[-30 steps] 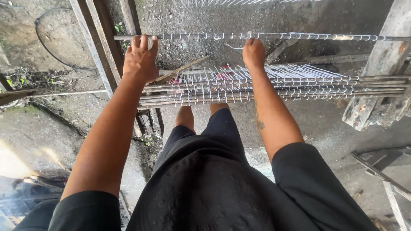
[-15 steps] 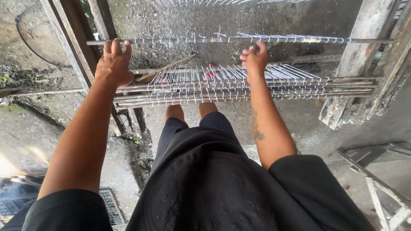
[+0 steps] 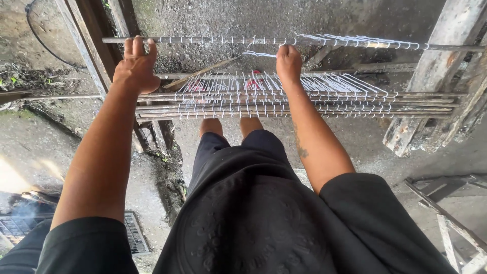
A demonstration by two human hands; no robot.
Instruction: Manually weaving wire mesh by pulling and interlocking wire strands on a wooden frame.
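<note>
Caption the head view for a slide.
Both hands, left hand and right hand, grip a string-wrapped rod above stacked rods.

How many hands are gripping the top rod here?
2: the left hand grips the top rod near its left end; the right hand grips it mid-span.

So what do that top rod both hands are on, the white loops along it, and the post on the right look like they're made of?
Top rod: seemingly metal, thin, straight, dull grey, though bamboo can't be ruled out. The left hand and right hand grip it.
White loops: apparently string or thin cord, matte white, wound in evenly spaced turns.
Post: wood, weathered and pale, with cracked, flaking surface and visible grain.
</note>
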